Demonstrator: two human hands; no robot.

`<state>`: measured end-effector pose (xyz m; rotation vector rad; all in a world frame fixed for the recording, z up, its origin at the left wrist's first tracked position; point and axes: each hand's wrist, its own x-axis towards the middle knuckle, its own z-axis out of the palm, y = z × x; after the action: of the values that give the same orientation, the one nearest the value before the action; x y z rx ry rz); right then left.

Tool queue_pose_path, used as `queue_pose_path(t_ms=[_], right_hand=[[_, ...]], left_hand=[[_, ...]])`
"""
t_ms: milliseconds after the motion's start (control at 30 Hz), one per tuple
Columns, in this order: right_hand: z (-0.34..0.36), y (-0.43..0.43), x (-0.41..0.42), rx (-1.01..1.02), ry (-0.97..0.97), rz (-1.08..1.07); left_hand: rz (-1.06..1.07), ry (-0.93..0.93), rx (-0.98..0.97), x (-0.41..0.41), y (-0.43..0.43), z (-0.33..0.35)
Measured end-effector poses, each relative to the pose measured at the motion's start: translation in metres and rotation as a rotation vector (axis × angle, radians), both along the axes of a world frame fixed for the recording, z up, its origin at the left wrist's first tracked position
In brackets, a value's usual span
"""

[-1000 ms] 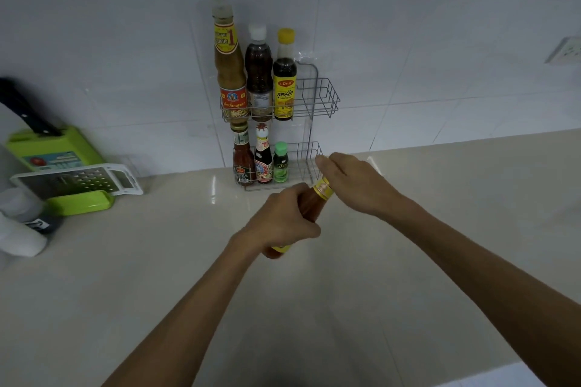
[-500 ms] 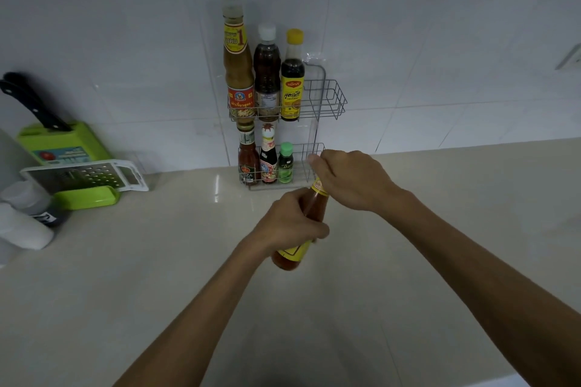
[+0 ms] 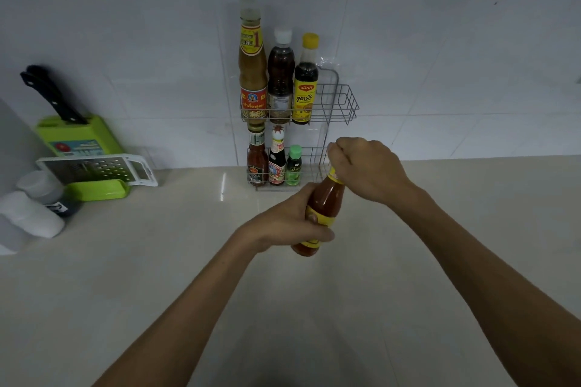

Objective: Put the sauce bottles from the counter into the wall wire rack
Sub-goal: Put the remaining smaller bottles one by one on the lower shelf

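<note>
A red sauce bottle (image 3: 325,203) with a yellow label hangs tilted above the counter, just in front of the wall wire rack (image 3: 341,104). My left hand (image 3: 292,223) is wrapped round its body. My right hand (image 3: 366,166) is closed over its cap and neck, hiding them. The rack's upper shelf carries three tall bottles (image 3: 279,78) on its left side, with its right end bare. Three small bottles (image 3: 275,160) stand in the lower shelf, also at the left.
At the left stands a green knife block (image 3: 78,138) with a black-handled knife, and a white grater (image 3: 97,168) leans on a green tray. White containers (image 3: 31,214) lie at the far left edge. The beige counter (image 3: 157,276) stretches out in front of the tiled wall.
Both hands have lifted the red bottle a little and tipped it more upright, closer to the rack. The view has shifted so the rack sits further right.
</note>
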<state>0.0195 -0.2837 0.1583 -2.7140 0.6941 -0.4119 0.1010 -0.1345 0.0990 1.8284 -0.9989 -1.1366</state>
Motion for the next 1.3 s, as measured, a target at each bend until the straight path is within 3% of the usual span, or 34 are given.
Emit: queue_pose_path(t_ms=[67,167,333,433,533,733,900,1100,1300], right_hand=[[0.004,-0.006,0.0,0.069,-0.067,0.003],[0.004,-0.004,0.002,0.359,-0.214,-0.025],[-0.024,-0.005,0.003,0.51,0.153,0.068],[-0.04,-0.012,0.008,0.724,0.196,0.068],[-0.051,-0.022,0.017,0.816,0.178,0.114],[-0.078,-0.062,0.041,0.73,-0.103,-0.109],[-0.091,-0.076,0.067,0.677,-0.204,-0.158],[-0.114,-0.09,0.093,0.649,-0.073,-0.181],[-0.127,-0.108,0.119,0.588,0.132,-0.188]], left_hand=[[0.04,-0.011,-0.034,0.008,0.002,-0.012],[0.234,-0.081,-0.152,0.013,0.001,-0.032],[0.347,-0.09,-0.22,0.017,-0.006,-0.048],[0.338,-0.134,-0.209,0.022,-0.012,-0.054],[0.346,-0.166,-0.184,0.029,-0.021,-0.063],[0.427,-0.311,-0.072,0.068,-0.038,-0.076],[0.413,-0.456,-0.018,0.095,-0.046,-0.083],[0.253,-0.631,0.007,0.101,-0.056,-0.111],[0.261,-0.772,0.073,0.102,-0.057,-0.129]])
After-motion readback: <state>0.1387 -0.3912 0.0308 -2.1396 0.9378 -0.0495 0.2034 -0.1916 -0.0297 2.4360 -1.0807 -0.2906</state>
